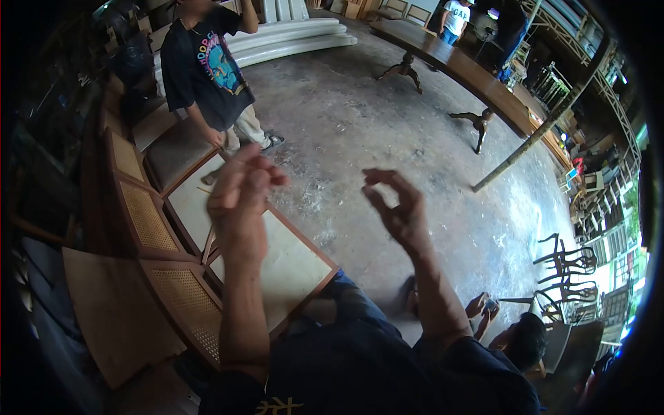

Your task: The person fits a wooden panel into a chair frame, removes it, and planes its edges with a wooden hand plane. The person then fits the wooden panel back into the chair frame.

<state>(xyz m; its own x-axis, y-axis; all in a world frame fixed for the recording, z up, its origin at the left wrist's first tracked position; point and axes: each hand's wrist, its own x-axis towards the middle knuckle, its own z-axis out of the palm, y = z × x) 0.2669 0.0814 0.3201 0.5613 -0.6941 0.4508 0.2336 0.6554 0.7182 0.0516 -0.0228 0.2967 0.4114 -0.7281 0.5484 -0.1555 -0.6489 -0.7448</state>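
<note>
Both of my hands are raised in front of me, apart from each other. My left hand, slightly blurred, hangs over a wooden-framed chair with a pale seat panel; its fingers are bent and spread, with nothing visible between them. Over the concrete floor, my right hand has its thumb and forefinger curved with a gap between them, holding nothing. Cane-backed panels in brown frames line up left of my left forearm.
A person in a dark printed shirt stands upper left. Another person at lower right holds a small dark object. A long wooden table, a slanted pole and chair frames are at the right.
</note>
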